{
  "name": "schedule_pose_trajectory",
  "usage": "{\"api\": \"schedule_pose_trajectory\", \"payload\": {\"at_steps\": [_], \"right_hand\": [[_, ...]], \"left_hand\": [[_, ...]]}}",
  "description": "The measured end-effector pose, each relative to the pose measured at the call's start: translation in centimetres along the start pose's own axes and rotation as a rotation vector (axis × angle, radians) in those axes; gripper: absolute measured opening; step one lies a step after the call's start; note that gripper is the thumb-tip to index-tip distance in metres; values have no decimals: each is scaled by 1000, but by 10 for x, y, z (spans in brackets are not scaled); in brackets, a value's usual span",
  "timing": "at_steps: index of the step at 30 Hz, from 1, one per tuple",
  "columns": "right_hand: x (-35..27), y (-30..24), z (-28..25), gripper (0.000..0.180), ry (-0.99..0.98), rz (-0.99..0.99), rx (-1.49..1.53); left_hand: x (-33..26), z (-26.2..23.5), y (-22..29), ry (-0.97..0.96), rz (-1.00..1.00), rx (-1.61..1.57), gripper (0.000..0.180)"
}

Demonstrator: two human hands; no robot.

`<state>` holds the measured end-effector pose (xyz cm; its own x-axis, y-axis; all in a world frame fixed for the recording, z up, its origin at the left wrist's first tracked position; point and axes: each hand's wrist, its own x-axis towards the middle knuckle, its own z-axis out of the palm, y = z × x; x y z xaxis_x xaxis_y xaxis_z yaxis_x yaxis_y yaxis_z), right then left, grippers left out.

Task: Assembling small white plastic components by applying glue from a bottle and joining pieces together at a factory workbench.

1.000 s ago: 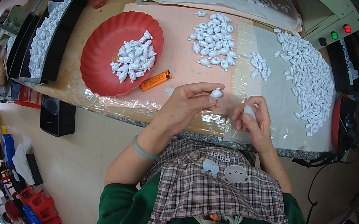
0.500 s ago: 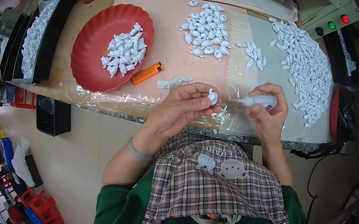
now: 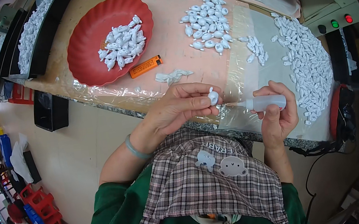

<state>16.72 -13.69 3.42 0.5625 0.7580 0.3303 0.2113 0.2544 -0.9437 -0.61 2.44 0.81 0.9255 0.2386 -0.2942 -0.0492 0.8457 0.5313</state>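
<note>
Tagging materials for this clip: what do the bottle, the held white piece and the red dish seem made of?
Bottle: probably plastic, translucent; its milky wall lets light through.
White piece: perhaps plastic, smooth-looking, but too small to be sure.
Red dish: likely moulded plastic, low sheen, the same red out to its scalloped rim.

Pale capitals point(image 3: 214, 148) on the apron point(image 3: 214, 190), wearer's side of the left hand point(image 3: 183, 105). Dark print on the orange box point(image 3: 146, 66), beyond that hand; too small to read from here.
</note>
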Motion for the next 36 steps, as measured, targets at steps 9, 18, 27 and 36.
{"api": "schedule_pose_trajectory", "payload": {"at_steps": [9, 18, 27, 36], "right_hand": [[-1, 2, 0, 46, -27, -145, -206], [-1, 3, -2, 43, -73, -187, -247], [0, 5, -2, 41, -95, -180, -259], [-1, 6, -3, 41, -82, -158, -209]], "left_hand": [[-2, 0, -1, 2, -21, 6, 32], [-2, -1, -2, 15, -54, 7, 33], [-1, -3, -4, -2, -59, 13, 32], [0, -3, -9, -70, -61, 14, 32]]}}
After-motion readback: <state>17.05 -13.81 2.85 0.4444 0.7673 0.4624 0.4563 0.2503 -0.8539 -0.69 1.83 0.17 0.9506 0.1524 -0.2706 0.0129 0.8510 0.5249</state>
